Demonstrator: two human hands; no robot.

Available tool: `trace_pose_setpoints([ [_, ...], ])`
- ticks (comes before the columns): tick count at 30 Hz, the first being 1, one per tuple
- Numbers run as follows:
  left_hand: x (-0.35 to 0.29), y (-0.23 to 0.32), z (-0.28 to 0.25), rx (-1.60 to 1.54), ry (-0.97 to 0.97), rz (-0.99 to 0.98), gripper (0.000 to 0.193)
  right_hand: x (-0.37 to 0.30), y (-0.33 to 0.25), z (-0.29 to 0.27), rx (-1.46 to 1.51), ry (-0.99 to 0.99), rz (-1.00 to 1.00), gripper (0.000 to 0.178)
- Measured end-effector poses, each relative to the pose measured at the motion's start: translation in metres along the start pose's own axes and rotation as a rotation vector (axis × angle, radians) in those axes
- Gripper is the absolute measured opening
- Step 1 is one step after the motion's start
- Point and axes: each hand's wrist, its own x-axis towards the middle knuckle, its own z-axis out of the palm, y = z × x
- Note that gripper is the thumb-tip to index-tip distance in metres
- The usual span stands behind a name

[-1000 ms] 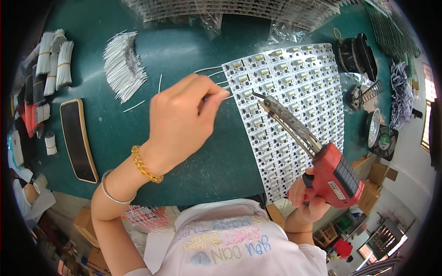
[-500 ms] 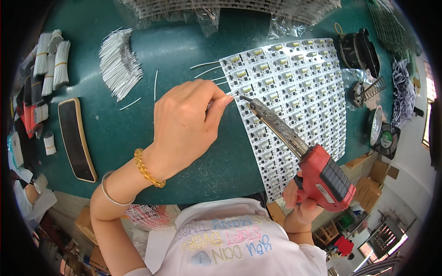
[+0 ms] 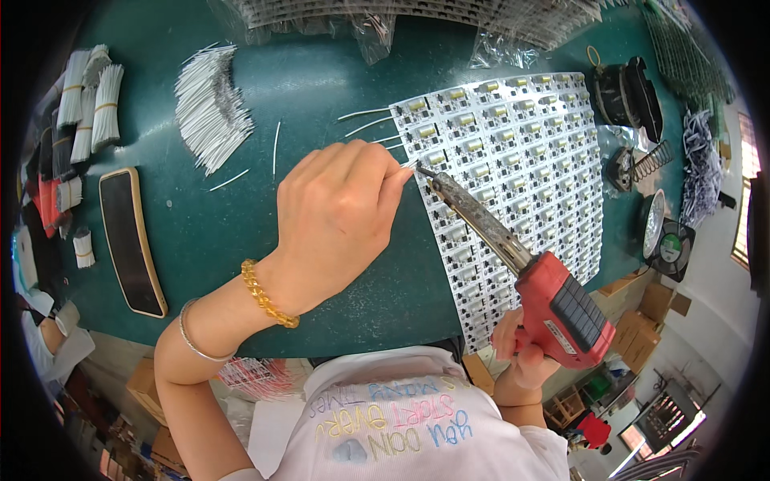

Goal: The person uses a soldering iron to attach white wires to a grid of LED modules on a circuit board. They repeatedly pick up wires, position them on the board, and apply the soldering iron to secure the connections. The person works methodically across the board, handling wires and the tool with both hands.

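My right hand (image 3: 523,353) grips a red soldering gun (image 3: 561,309) by its handle, a finger near the trigger. The gun's dark tip points up and left and meets the left edge of a white panel of small circuit boards (image 3: 501,188). At that edge my left hand (image 3: 341,212) pinches a thin white wire (image 3: 410,165), its end close to the soldering tip. Most of that wire is hidden by the fingers. Above the hand, several white wires (image 3: 369,127) stick out leftward from the panel's upper left boards.
A fanned pile of cut white wires (image 3: 212,108) lies on the green table (image 3: 184,232). A phone (image 3: 132,240) and bundled wires (image 3: 107,108) sit at left. On the right are a black roll (image 3: 630,92), a spring stand (image 3: 634,166) and a small fan (image 3: 672,248). Bagged panels (image 3: 417,12) line the back.
My left hand has shifted slightly right, fingers still pinched on the wire. The soldering gun has moved a little left, its tip still at the panel's edge.
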Motion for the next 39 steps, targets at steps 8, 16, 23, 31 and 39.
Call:
trace_pose_setpoints([
  [8,0.000,0.000,-0.001,0.013,-0.001,0.006,0.015,-0.008,0.006,-0.008,-0.100,0.005,0.027,0.047],
  [16,0.000,-0.001,0.000,0.016,-0.008,0.011,0.015,0.009,-0.002,0.012,0.112,-0.025,-0.134,0.077],
  [23,0.000,0.000,-0.001,0.022,0.002,0.010,0.014,-0.013,0.023,-0.020,-0.139,-0.046,-0.023,0.057],
  [31,0.001,-0.001,-0.001,0.015,0.006,0.014,0.014,-0.013,0.021,-0.022,-0.227,-0.072,-0.033,0.049],
  [39,-0.001,-0.002,0.000,0.004,0.010,0.011,0.015,0.005,-0.007,0.012,0.127,0.007,-0.091,0.070],
])
